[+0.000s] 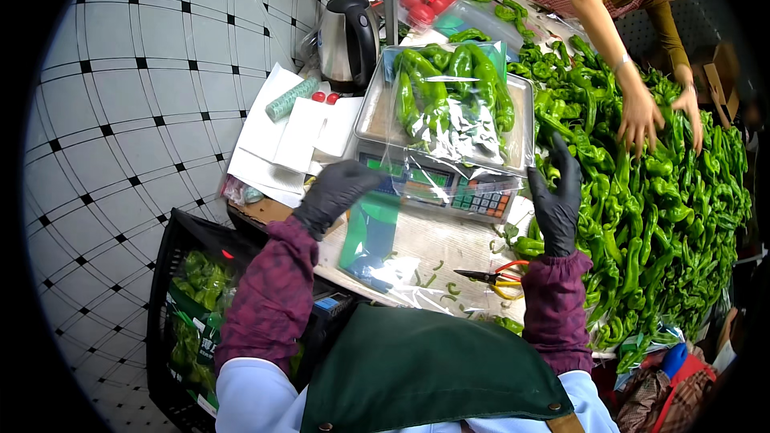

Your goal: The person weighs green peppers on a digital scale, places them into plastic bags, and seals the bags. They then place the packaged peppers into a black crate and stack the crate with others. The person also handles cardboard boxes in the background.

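Note:
A clear plastic bag of green peppers point(448, 81) lies on the metal pan point(520, 96) of a digital scale point(481, 192). My left hand point(340, 192), in a black glove, is at the scale's left front corner with its fingers drawn together. Its fingertips are close to the bag's edge; whether they pinch the film cannot be told. On the right side of the scale, my black-gloved right hand point(556, 198) has its thumb and fingers apart and holds nothing. Red-and-yellow-handled snips point(496, 278) lie below it. A flat printed plastic bag point(370, 234) rests before the scale.
A large heap of green peppers point(649, 216) covers the right side, where another person's hands point(640, 117) reach in. A kettle point(349, 42), white paper point(301, 132) and packed tomatoes point(427, 3) stand behind and left. A black crate point(159, 313) holds bagged peppers at lower left.

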{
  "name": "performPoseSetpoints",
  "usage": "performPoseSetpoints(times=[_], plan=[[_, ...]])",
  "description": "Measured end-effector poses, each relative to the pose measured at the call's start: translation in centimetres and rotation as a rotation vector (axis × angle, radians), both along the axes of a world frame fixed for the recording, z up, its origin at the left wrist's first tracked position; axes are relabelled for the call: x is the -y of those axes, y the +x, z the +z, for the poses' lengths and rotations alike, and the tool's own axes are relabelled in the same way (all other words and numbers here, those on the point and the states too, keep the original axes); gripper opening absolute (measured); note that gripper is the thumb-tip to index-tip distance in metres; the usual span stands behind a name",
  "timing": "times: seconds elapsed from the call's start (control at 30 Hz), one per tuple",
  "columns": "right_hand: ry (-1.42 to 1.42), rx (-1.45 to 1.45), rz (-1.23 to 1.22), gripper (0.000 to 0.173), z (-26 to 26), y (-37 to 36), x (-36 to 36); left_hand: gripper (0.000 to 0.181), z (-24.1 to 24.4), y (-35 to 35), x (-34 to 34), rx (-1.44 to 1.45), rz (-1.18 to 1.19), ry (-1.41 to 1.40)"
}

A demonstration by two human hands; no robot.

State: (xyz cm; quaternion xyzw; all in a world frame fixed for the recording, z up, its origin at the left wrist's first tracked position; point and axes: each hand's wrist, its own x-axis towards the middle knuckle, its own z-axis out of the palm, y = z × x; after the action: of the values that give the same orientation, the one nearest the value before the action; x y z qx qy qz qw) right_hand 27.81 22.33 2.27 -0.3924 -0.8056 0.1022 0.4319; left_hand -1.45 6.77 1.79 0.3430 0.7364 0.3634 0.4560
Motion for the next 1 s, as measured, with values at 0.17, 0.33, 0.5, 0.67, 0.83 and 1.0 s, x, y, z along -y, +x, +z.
performPoseSetpoints(times=[0.17,0.33,0.5,0.67,0.83,1.0], plan=[[-0.233,0.238,-0.164,0.035,-4.6,0.2,-3.5,0.02,-2.8,2.4,-2.1,0.309,0.065,0.041],[-0.448,0.255,-0.191,0.023,-4.6,2.3,-2.5,0.012,-3.4,1.0,-0.6,0.286,0.013,-0.131],[-0.081,0.044,-0.021,0.032,0.0,-0.7,4.2,0.015,-2.6,1.1,1.4,0.368,-0.038,-0.131],[-0.261,0.149,0.574,0.031,-1.1,-10.1,8.4,0.012,-2.6,1.2,1.8,0.37,-0.055,-0.074],[-0.162,0.216,0.613,0.022,-3.4,-13.1,8.1,0.01,-5.0,0.8,2.3,0.311,-0.093,0.114],[-0.213,0.296,0.693,0.014,-3.6,-13.5,7.1,0.013,-5.5,1.1,2.2,0.2,-0.16,0.226]])
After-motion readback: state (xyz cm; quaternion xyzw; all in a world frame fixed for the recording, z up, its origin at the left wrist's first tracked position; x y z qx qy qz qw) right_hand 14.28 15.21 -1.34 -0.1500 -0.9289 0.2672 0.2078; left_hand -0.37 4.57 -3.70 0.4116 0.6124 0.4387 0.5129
